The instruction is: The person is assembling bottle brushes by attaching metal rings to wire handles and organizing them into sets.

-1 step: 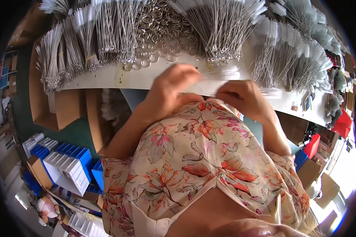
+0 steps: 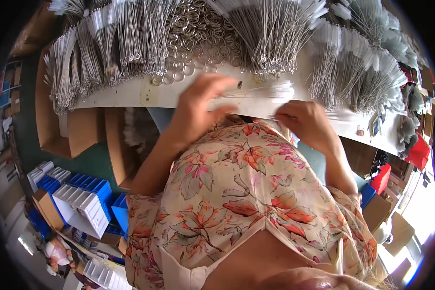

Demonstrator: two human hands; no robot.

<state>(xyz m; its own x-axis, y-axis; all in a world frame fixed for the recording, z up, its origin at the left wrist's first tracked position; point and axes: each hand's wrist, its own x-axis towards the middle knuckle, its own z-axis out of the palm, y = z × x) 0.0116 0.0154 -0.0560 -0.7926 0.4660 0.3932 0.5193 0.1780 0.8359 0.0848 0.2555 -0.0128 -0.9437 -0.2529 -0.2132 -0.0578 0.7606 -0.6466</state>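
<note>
Two hands, left spread, right curled, bunched wire brushes, metal rings

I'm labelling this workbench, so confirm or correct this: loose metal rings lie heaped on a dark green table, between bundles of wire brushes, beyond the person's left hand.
Not quite: the table is white, not dark green, as the head view shows. The rest holds: loose metal rings lie heaped on it between bundles of wire brushes, beyond the left hand.
</note>
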